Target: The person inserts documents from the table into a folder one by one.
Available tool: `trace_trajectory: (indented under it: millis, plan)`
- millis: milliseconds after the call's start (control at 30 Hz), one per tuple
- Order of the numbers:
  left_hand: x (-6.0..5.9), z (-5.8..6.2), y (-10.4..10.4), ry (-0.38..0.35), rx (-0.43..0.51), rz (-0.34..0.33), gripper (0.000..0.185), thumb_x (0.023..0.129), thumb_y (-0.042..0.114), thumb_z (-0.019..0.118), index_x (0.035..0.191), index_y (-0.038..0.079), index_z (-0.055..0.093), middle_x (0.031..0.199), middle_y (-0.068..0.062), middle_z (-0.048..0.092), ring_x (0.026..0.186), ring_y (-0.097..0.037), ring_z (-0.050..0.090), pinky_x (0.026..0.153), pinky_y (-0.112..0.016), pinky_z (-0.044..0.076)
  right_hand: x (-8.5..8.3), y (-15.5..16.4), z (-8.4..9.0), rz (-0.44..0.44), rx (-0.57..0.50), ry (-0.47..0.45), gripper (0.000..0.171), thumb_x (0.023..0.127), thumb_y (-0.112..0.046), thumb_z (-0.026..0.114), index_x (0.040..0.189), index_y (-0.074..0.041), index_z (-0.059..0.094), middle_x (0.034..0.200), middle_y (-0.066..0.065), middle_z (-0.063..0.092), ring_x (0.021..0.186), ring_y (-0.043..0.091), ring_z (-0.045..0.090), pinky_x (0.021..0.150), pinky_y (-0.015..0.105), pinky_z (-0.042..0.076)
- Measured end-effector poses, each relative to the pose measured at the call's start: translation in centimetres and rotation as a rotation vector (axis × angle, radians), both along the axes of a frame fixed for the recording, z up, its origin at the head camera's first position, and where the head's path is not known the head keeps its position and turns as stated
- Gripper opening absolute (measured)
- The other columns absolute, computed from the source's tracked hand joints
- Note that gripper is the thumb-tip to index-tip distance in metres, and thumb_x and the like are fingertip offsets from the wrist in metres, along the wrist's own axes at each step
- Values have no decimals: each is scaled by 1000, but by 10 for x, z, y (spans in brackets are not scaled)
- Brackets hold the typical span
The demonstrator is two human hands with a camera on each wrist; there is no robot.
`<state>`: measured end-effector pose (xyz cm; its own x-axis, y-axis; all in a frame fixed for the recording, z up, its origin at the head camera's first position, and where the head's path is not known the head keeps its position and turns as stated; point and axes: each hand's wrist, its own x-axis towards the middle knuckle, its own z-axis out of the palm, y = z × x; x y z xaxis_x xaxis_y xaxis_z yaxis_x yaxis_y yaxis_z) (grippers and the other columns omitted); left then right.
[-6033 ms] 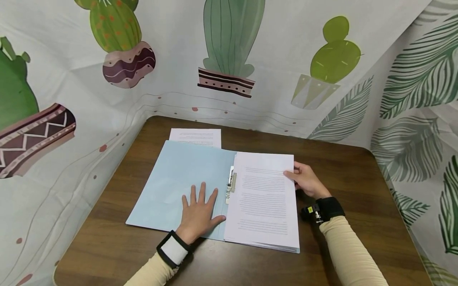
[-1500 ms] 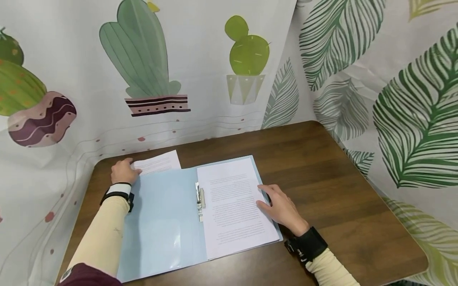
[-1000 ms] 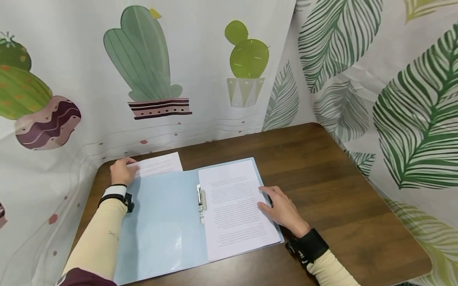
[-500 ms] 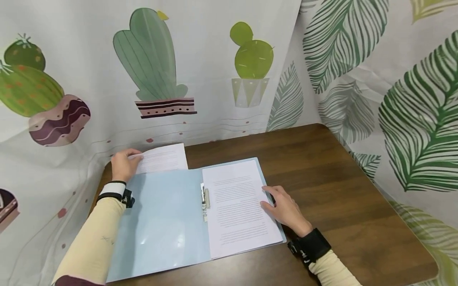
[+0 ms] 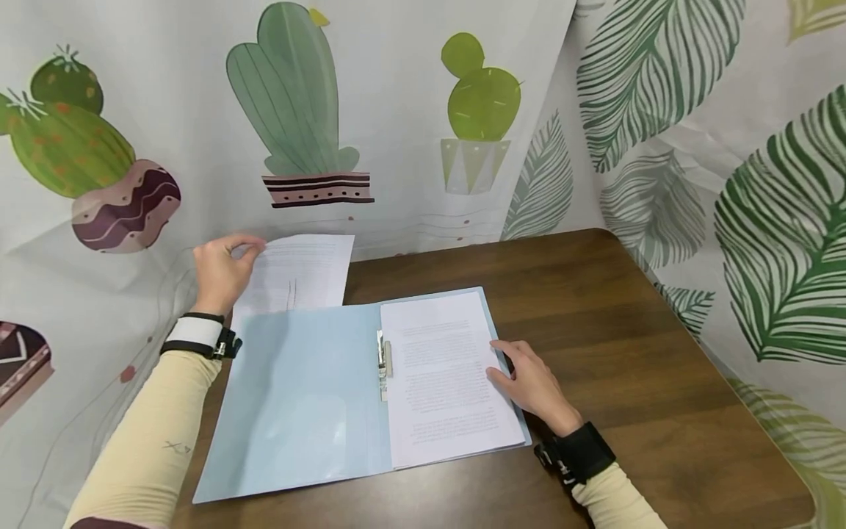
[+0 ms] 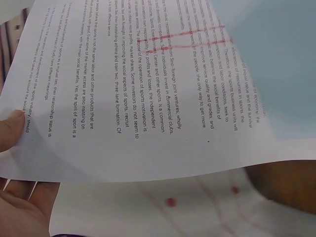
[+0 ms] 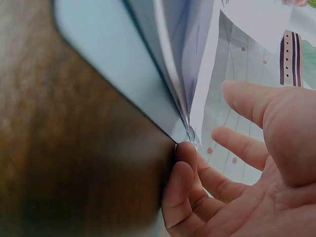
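Observation:
A light blue folder (image 5: 297, 397) lies spread on the table, with a metal clip (image 5: 384, 364) along its spine. A stack of printed pages (image 5: 439, 382) lies on its right side. Behind its left cover, my left hand (image 5: 221, 272) pinches a loose printed sheet (image 5: 311, 268) by the corner and raises it. Two red pen lines (image 6: 192, 39) cross the sheet's text in the left wrist view. My right hand (image 5: 529, 382) rests at the stack's right edge, fingers relaxed. In the right wrist view its fingertips (image 7: 185, 152) touch the folder's edge, thumb apart from the pages.
The brown wooden table (image 5: 628, 353) extends to the right of the folder, with rounded corners. A white cloth (image 5: 403, 88) printed with cacti and leaves hangs along the table's back and sides. Black straps with cameras (image 5: 575, 452) are worn on both wrists.
The left hand left the folder's cover, reached the sheet behind it and has lifted that sheet up. The right hand let go of the page edge and now rests beside the stack.

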<state>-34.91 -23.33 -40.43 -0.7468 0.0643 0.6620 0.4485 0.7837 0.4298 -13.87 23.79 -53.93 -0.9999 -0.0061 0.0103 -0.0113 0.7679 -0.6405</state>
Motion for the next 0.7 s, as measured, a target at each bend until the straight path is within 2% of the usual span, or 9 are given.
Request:
trace_trajectory:
  millis: [133,233,300,400,433,633,700]
  plan:
    - [7,22,4,97,9,-13,6,91,0,75,92,0,82,92,-18,77,91,-40,75,82,-25,46,0,-1,1,16,-2,5,57,95,-26,76,146,-8,57,136,21,55,75,18,53,61,32,44]
    - [9,39,9,162,23,-23,6,92,5,77,92,2,82,90,-15,78,76,-31,73,71,-13,32,0,0,4,18,-3,5,58,95,-25,75,146,-7,56,136,22,55,73,18,52,59,31,43]
    - [9,50,14,191,34,-28,7,92,9,78,92,4,83,90,-12,79,66,-14,66,65,-13,27,-1,1,5,17,-3,1,58,96,-25,74,147,-7,55,136,23,54,72,18,52,59,32,43]
    - [13,62,17,241,37,-43,9,93,12,78,92,5,83,88,-10,79,53,4,39,55,-17,20,-2,1,5,20,-4,-15,59,96,-25,74,148,-7,53,138,24,53,73,19,52,60,32,44]
    - [14,65,18,255,43,-50,9,93,12,78,91,5,83,88,-10,79,53,8,36,55,-17,20,-2,0,5,21,-4,-21,59,96,-26,74,148,-7,53,139,23,52,73,19,53,60,32,44]
    - [27,86,28,299,95,-92,8,92,9,78,91,3,83,87,-11,79,51,11,30,52,-16,17,-3,-1,5,25,-11,-39,59,96,-25,74,149,-8,52,138,24,52,72,19,52,60,33,44]
    - [33,93,33,310,102,-102,7,92,8,78,90,2,83,85,-11,78,48,10,22,50,-17,14,-3,-1,6,25,-12,-43,59,96,-24,74,149,-8,52,138,24,53,72,19,52,60,33,44]
